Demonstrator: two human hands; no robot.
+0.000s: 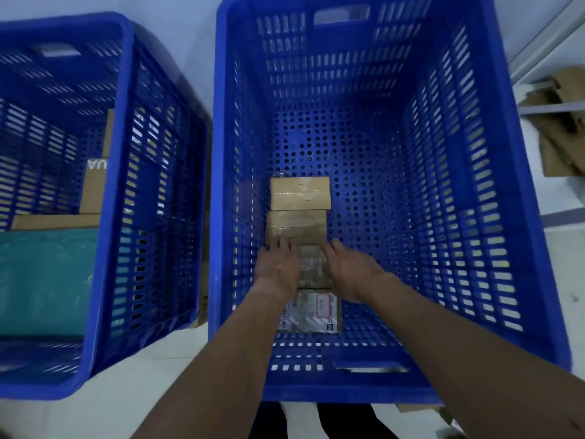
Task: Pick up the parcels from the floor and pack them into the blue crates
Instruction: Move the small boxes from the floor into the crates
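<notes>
Head view: both forearms reach down into the large blue slotted plastic crate (pixel 522 217), palms down. The left hand (pixel 278 267) and right hand (pixel 351 269) lie against either side of a small brown taped cardboard parcel (pixel 311 264). Their fingers are stretched forward and uncurled, tips on the next brown cardboard box (pixel 296 226). The parcel lies flat on the crate floor, left of centre. Its longer side follows a row of four parcels running from the near wall away from the person.
</notes>
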